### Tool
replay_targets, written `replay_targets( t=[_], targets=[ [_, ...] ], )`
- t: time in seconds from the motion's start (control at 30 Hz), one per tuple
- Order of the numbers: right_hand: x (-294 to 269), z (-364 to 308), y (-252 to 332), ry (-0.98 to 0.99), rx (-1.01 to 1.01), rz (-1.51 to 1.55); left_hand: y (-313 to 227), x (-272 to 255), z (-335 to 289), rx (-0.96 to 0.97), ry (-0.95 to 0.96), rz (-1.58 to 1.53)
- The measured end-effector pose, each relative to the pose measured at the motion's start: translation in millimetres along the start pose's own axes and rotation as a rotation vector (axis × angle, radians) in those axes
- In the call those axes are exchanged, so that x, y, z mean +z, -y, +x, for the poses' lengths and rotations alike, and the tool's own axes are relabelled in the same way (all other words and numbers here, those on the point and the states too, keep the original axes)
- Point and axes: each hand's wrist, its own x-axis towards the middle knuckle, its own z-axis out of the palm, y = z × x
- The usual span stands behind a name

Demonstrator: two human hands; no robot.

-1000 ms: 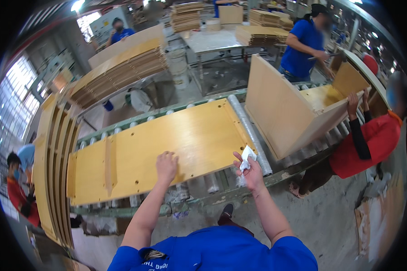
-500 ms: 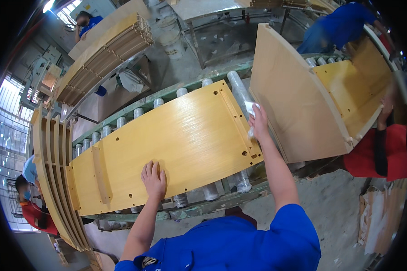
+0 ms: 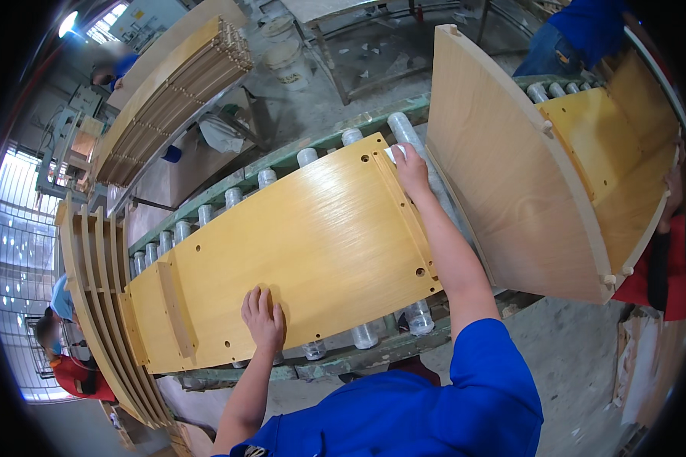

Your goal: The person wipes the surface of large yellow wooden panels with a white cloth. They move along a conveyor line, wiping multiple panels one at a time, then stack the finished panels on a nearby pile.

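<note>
A long yellow wooden panel [image 3: 305,236] with drilled holes and narrow cross strips lies across a roller conveyor. Near its front edge my left hand [image 3: 264,318] rests flat on the surface, fingers stretched out and holding nothing. At the panel's far right corner, my right hand [image 3: 411,169] presses a white cloth [image 3: 395,152] against the end beside the wooden strip [image 3: 405,206]. Only a small part of the cloth shows past the fingers.
Wrapped rollers [image 3: 307,158] run under the panel. An upright curved wooden part [image 3: 511,175] stands close on the right, with co-workers beyond it. Slatted frames [image 3: 99,305] stand at the left end. A stack of curved boards [image 3: 175,99] lies behind on the left.
My right hand has moved from beyond the panel's right end onto its far right corner with the cloth. My left hand stays on the panel. The curved part appears nearer.
</note>
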Motion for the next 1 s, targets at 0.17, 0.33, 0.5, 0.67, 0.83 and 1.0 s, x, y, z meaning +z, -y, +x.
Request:
replay_targets(
  t=[0.17, 0.33, 0.5, 0.67, 0.83, 1.0],
  targets=[
    [3, -1, 12, 0.058, -0.033, -0.113, 6, 0, 0, 0.000, 0.006, 0.002],
    [3, -17, 16, 0.038, -0.106, -0.217, 12, 0, -2, 0.010, -0.001, 0.007],
    [-9, -43, 13, 0.069, -0.166, -0.328, 24, 5, -4, 0.026, -0.037, 0.008],
    [-31, -84, 9, 0.099, -0.197, -0.322, 29, 5, -6, 0.036, -0.045, 0.022],
    [-58, -128, 5, 0.108, -0.212, -0.315, 31, 6, -7, 0.046, -0.050, 0.011],
    [-83, -167, -7, 0.081, -0.247, -0.355, 29, 6, -7, 0.049, -0.038, 0.017]
  ],
)
